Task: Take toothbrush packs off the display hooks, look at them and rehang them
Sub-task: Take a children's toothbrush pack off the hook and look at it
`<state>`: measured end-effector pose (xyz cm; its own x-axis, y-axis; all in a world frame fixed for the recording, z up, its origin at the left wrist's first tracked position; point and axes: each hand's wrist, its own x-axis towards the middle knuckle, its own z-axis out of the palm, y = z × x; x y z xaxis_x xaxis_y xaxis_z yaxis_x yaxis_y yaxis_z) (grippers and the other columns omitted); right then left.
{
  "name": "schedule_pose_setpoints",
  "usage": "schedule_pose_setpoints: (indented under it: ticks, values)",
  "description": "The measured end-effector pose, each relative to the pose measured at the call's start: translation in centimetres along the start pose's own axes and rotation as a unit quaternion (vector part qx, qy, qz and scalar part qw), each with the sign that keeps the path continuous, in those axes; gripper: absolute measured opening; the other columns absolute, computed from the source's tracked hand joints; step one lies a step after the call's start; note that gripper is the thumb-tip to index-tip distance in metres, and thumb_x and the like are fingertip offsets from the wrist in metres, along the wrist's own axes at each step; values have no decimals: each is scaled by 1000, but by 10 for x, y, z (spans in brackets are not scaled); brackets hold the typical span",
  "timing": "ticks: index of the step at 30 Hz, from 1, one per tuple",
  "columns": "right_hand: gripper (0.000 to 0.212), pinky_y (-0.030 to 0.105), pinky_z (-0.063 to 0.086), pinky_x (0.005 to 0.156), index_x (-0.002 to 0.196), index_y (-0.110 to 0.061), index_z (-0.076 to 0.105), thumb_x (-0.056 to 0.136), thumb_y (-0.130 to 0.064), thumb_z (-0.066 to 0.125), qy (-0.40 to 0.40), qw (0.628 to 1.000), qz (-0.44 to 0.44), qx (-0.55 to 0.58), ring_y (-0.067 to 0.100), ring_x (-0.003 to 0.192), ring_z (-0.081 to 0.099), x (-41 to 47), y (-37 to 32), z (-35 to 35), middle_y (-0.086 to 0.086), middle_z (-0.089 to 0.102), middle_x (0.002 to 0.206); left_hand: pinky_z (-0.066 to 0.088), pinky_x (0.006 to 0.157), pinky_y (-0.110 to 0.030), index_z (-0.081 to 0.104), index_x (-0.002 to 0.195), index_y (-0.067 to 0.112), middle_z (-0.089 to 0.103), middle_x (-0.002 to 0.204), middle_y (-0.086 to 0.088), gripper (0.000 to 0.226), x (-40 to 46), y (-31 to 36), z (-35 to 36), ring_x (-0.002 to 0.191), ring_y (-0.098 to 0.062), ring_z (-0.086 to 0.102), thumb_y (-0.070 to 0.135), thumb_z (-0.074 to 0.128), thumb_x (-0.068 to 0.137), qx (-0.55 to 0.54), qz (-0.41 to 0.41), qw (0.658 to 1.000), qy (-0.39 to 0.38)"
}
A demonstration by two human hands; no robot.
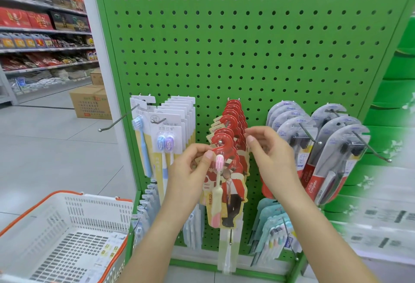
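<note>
Basket: white shopping basket [67,233] with orange rim sat nearest me, at lower left.
Front pack: red toothbrush pack [224,184] hung on its hook [221,141] on the green pegboard [247,46], foremost of the red row.
Left hand: my left hand [190,170] pinched that pack's red hanger top between thumb and fingers.
Right hand: my right hand [272,154] had fingers curled at the red packs behind [235,114], fingertips touching their edge; I couldn't tell whether it gripped them.
Neighbours: white-carded packs [175,121] hung left, grey Colgate packs [325,148] right.

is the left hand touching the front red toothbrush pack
Touching. The head view shows the left hand pinching the front red toothbrush pack near its hanger, thumb on the front.
</note>
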<state>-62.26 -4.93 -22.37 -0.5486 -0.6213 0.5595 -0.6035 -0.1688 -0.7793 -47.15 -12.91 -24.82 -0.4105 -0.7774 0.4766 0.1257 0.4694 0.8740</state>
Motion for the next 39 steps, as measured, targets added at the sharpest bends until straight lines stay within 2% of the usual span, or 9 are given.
schedule_pose_setpoints:
  ticks: [2, 5, 10, 17, 24, 30, 33, 36, 39]
  values:
    - [21, 9, 44, 83, 113, -22, 62, 96, -13, 55, 2, 996, -31, -82, -1, 98, 58, 6, -2, 4, -12, 63, 107, 53, 82, -25, 66, 90, 29, 70, 88, 16, 13, 0, 0, 0, 89, -6, 65, 19, 58, 96, 8, 4, 1000, -2]
    - [26, 19, 47, 88, 120, -17, 61, 94, -15, 59, -15, 994, -14, -111, 5, 98, 58, 15, -1, 10, -8, 63, 107, 54, 82, -27, 66, 91, 27, 70, 88, 15, 13, -1, 1, 0, 89, -6, 66, 19, 58, 96, 6, 6, 1000, -3]
    - [18, 16, 47, 71, 108, -16, 67, 93, -23, 60, -29, 989, 6, -147, 1, 79, 58, 16, 5, 16, -8, 66, 89, 55, 82, -34, 67, 91, 26, 70, 87, 14, 13, 1, 0, 0, 87, -8, 67, 18, 59, 96, 2, 0, 1000, 0]
    - [20, 37, 54, 79, 109, -15, 66, 95, -27, 59, 19, 987, -15, -159, 13, 85, 63, 9, -5, 8, -6, 68, 91, 56, 83, -37, 67, 91, 28, 70, 88, 15, 13, 1, 2, 0, 87, -6, 66, 19, 58, 96, 14, -6, 1000, 4]
    - [10, 28, 39, 66, 101, -17, 61, 93, -23, 57, 108, 976, -59, -182, 13, 73, 56, -28, -6, -13, -6, 62, 81, 54, 81, -27, 66, 91, 31, 70, 88, 17, 13, -3, 4, -2, 87, -3, 66, 23, 58, 96, 15, -8, 1000, 6]
    - [11, 16, 44, 63, 87, -35, 58, 89, -26, 52, 130, 989, -72, -28, 8, 70, 59, -61, -6, -36, -10, 65, 77, 52, 84, -18, 63, 98, 37, 69, 97, 19, 12, -10, 3, -3, 93, 3, 63, 27, 58, 96, 27, -7, 999, 17]
    - [11, 28, 49, 60, 83, -32, 62, 88, -27, 53, 80, 992, -53, 86, 14, 65, 58, -78, -3, -35, -4, 65, 75, 48, 88, -11, 62, 111, 30, 66, 108, 18, 16, -19, -1, -8, 100, 9, 61, 24, 57, 97, 10, -12, 999, 39]
    - [18, 21, 48, 57, 81, -24, 64, 89, -12, 52, 20, 988, -22, 151, 7, 61, 58, -98, 5, -21, -7, 66, 71, 44, 84, -5, 62, 109, 24, 65, 108, 16, 16, -38, -9, -12, 98, 13, 60, 15, 54, 98, -24, -10, 995, 97]
    - [16, 21, 47, 55, 80, -23, 65, 87, -16, 53, -43, 981, 32, 185, 10, 59, 58, -116, 18, 5, -2, 65, 70, 46, 84, -9, 67, 102, 23, 71, 102, 11, 15, -61, -29, -19, 99, 3, 64, 17, 54, 99, -47, -35, 994, 92]
